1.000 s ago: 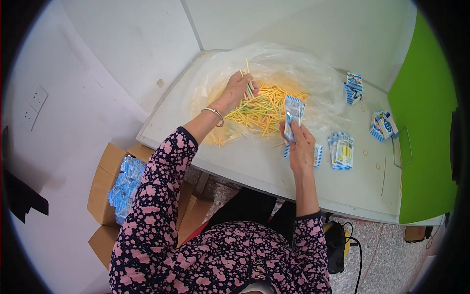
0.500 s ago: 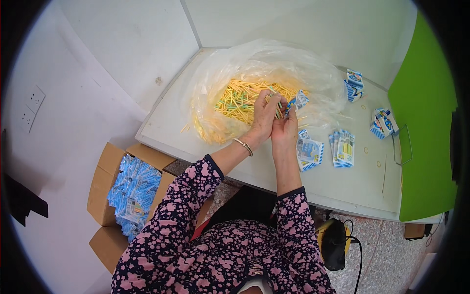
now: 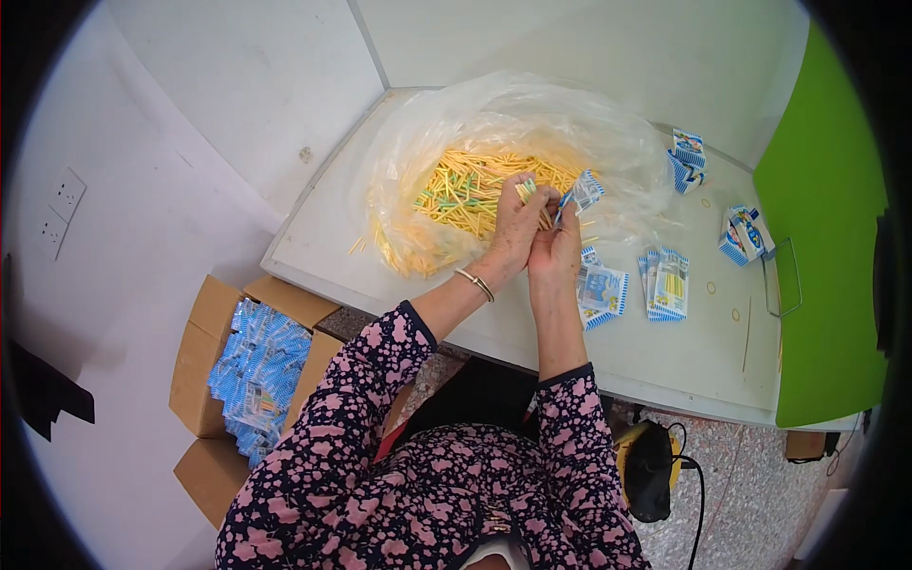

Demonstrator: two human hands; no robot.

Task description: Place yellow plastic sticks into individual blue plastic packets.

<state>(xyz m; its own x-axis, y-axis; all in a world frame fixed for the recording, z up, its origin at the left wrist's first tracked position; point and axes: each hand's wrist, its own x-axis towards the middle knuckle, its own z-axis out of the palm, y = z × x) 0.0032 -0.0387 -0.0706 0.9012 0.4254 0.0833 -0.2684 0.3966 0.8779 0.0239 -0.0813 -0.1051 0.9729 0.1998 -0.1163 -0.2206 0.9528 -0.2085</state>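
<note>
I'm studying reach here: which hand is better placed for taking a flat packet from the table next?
Probably the right hand: the flat packets lie on its side, nearer than to the left hand. Both are busy, though: left with sticks, right with another packet.

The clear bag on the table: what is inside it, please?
Inside the bag lies a heap of thin sticks, mostly yellow, some green. The left hand covers part of them; the lower layers cannot be seen.
</note>
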